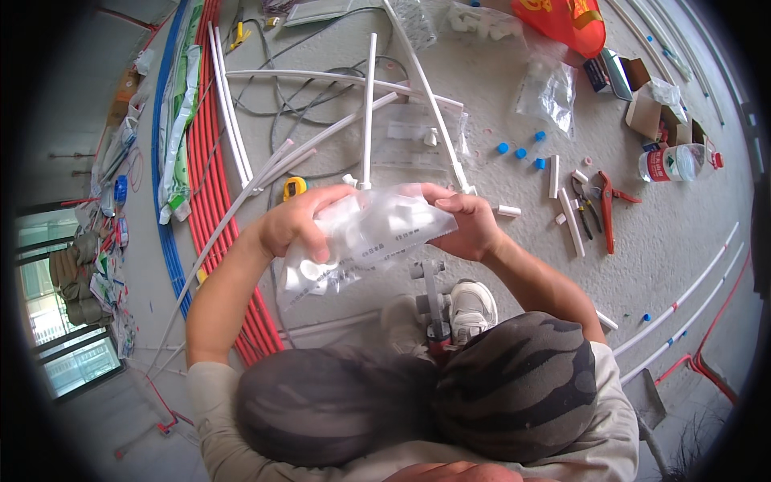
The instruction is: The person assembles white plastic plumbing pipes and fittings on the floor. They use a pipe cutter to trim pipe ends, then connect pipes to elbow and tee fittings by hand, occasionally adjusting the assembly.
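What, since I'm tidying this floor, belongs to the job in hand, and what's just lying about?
Likely part of the job:
clear bag of white fittings, held by the left hand and right hand
white pipes
red pipe cutter
yellow tape measure

Probably just lying about:
plastic bottle
red plastic bag
open cardboard box

Bright, diffuse daylight; window [83, 369] at left glowing; left knee [321, 406] blurred; lines bowed near edges, corners black.
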The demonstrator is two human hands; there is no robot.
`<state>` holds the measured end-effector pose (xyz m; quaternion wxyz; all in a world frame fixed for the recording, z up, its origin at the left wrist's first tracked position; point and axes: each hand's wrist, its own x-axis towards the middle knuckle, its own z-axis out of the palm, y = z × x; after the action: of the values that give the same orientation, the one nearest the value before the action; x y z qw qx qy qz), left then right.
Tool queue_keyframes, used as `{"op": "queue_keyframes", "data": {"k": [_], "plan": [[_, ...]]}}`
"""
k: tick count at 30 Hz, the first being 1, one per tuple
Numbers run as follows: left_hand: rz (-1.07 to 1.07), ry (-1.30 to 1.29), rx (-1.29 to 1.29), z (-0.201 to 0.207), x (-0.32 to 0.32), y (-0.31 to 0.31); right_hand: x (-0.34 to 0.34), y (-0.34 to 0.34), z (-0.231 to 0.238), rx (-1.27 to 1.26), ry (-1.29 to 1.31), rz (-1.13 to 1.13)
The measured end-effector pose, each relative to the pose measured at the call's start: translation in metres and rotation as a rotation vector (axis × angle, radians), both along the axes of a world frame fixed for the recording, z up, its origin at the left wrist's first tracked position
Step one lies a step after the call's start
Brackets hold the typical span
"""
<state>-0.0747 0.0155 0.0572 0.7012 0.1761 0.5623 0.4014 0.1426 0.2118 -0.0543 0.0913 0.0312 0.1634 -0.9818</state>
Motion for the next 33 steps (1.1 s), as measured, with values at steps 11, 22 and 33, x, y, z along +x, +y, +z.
{"op": "queue_keyframes", "data": {"k": [11, 22, 33], "plan": [[0.253, -0.339, 0.028, -0.027, 0.019, -0.017, -0.001, 0.005, -0.015, 0.045, 0.021, -0.140], [0.306, -0.245, 0.018, -0.001, 0.046, -0.023, -0.004, 0.000, -0.032, 0.011, -0.322, -0.080], [0.220, -0.395, -0.071, -0.003, 0.027, -0.018, 0.013, 0.022, -0.044, -0.047, -0.115, -0.057]]}}
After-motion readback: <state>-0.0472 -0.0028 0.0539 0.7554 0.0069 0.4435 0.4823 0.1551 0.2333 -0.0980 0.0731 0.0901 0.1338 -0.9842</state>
